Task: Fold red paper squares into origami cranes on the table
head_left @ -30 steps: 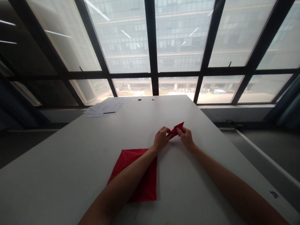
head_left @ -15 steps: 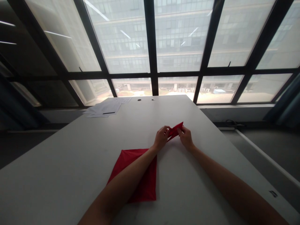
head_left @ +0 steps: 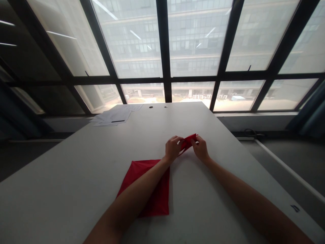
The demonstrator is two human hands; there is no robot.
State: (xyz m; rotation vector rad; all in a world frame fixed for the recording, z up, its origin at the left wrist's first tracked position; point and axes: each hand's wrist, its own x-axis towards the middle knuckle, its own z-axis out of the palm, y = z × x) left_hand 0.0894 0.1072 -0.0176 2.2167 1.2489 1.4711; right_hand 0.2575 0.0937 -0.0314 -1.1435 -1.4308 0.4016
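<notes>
Drawn slightly leftward over the past half second, the left hand (head_left: 173, 147) has pulled a little away from the right hand (head_left: 200, 147), and the pointed top of the red piece (head_left: 188, 142) between them has dipped. Both hands are closed on that piece: the left grips its near left end with bent fingers, and the right pinches its far right corner between thumb and fingers. It is thin and folded, with sharp angles, a slanting upper edge and a narrow tail hanging below toward the left; whether it is paper or cloth I cannot tell. It is held just above the surface (head_left: 83, 183), right of centre, which is white, smooth and faintly glossy. Under the left forearm lies a red sheet (head_left: 162, 198), matt and flat, roughly four-sided, with soft creases near its upper left corner; the forearm hides its middle. Farther off to the left, thin white papers (head_left: 109, 117) overlap in a loose fan, a slim dark strip (head_left: 118, 121) lying straight across them. Beyond stand tall glass panes (head_left: 193, 37) in a dark, straight-edged frame (head_left: 166, 51), with draped blue curtains at either side.
</notes>
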